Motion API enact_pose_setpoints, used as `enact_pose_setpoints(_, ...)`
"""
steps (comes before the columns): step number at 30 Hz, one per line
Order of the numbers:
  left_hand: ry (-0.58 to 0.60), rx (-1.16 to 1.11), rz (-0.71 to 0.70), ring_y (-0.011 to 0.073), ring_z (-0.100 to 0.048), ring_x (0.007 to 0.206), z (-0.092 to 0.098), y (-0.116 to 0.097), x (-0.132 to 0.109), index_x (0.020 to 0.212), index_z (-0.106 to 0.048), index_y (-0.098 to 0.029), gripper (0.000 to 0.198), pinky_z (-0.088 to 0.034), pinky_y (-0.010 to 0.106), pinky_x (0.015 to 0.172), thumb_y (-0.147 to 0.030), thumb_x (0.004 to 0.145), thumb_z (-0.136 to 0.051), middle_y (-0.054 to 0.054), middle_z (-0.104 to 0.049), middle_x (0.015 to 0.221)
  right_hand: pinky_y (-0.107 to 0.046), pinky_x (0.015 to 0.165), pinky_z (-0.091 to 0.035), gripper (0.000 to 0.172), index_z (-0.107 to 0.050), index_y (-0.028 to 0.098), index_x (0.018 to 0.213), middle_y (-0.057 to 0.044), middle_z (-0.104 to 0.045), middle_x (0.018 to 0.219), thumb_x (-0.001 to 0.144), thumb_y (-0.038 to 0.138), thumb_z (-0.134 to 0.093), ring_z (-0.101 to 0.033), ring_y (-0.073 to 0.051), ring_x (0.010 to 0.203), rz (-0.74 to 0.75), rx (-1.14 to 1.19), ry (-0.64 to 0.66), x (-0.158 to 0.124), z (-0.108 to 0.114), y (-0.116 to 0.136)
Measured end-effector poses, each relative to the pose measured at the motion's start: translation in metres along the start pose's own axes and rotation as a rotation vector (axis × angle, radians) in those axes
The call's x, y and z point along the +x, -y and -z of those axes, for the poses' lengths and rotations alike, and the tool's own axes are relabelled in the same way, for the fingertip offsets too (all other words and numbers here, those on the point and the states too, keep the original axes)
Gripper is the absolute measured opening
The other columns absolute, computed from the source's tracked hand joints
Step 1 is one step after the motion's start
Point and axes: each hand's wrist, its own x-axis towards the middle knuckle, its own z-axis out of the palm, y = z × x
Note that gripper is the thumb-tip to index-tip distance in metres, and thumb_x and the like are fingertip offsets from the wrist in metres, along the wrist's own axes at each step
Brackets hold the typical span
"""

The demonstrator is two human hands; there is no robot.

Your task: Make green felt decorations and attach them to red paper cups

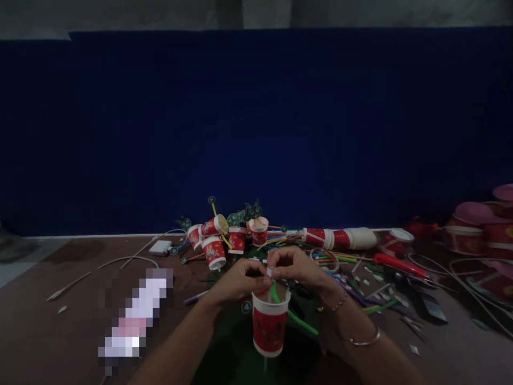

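Just above a red and white paper cup (270, 329), my left hand (244, 277) and my right hand (294, 269) meet with their fingertips pinched. Between the fingertips shows a small white piece (270, 272), held by the right hand. What the left fingers pinch is hidden. A bright green strip (274, 292) hangs from the fingertips at the cup's mouth, and a green length also sticks out to the right of the cup. The cup is upright, a thin pale stem showing under its base. A small round dark disc (246, 307) lies left of the rim.
Several decorated red cups (214, 251) lie behind, with dark cutouts on coloured sticks. Stacked cups (340, 238) lie right of them. Red-handled scissors (398, 264), scraps and cables are on the right. A glowing blurred-out phone-shaped object (136, 315) is at left; a blue panel (256, 133) stands behind.
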Motion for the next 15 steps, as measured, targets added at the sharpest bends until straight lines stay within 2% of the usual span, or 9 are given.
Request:
enact_pose_setpoints(4, -0.023, -0.118, 0.036, 0.0096, -0.051, 0.056, -0.003, 0.002, -0.003, 0.068, -0.065, -0.015, 0.032, -0.038, 0.021, 0.054, -0.035, 0.048, -0.081, -0.002, -0.06, 0.064, -0.028, 0.066, -0.046, 0.025, -0.066, 0.016, 0.066, -0.001, -0.063, 0.072, 0.056, 0.036, -0.078, -0.058, -0.015, 0.067, -0.008, 0.082, 0.044, -0.002, 0.0, -0.002)
enact_pose_setpoints(7, -0.045, -0.126, 0.038, 0.0091, -0.05, 0.052, -0.002, 0.004, -0.001, 0.066, -0.064, -0.014, 0.031, -0.037, 0.021, 0.052, -0.034, 0.048, -0.08, -0.002, -0.058, 0.059, -0.029, 0.069, -0.046, 0.024, -0.068, 0.016, 0.073, -0.002, -0.065, 0.077, 0.06, 0.036, -0.076, -0.06, -0.016, 0.072, -0.011, 0.054, 0.029, 0.0, 0.004, -0.004)
enact_pose_setpoints(10, -0.169, 0.003, -0.011, 0.0102, -0.051, 0.054, 0.001, 0.003, 0.005, 0.066, -0.063, -0.014, 0.026, -0.038, 0.021, 0.053, -0.034, 0.056, -0.075, -0.001, -0.059, 0.059, -0.029, 0.07, -0.046, 0.022, -0.068, 0.018, 0.085, -0.002, -0.066, 0.081, 0.068, 0.033, -0.069, -0.06, -0.016, 0.074, 0.004, -0.056, -0.138, 0.004, 0.006, -0.003)
enact_pose_setpoints(13, -0.397, 0.211, -0.11, 0.013, -0.053, 0.06, 0.002, 0.0, 0.008, 0.069, -0.063, -0.015, 0.017, -0.039, 0.022, 0.054, -0.031, 0.065, -0.066, -0.001, -0.06, 0.063, -0.028, 0.065, -0.046, 0.013, -0.066, 0.018, 0.079, -0.002, -0.066, 0.076, 0.073, 0.03, -0.063, -0.059, -0.016, 0.069, 0.083, -0.269, -0.361, 0.005, 0.0, 0.003)
enact_pose_setpoints(15, -0.497, 0.345, -0.175, 0.0147, -0.054, 0.062, 0.0, -0.003, 0.008, 0.068, -0.064, -0.015, 0.014, -0.039, 0.023, 0.056, -0.028, 0.067, -0.062, 0.0, -0.061, 0.063, -0.029, 0.062, -0.046, 0.01, -0.066, 0.018, 0.074, -0.002, -0.065, 0.072, 0.074, 0.027, -0.061, -0.058, -0.017, 0.067, 0.146, -0.45, -0.424, 0.003, -0.009, 0.006)
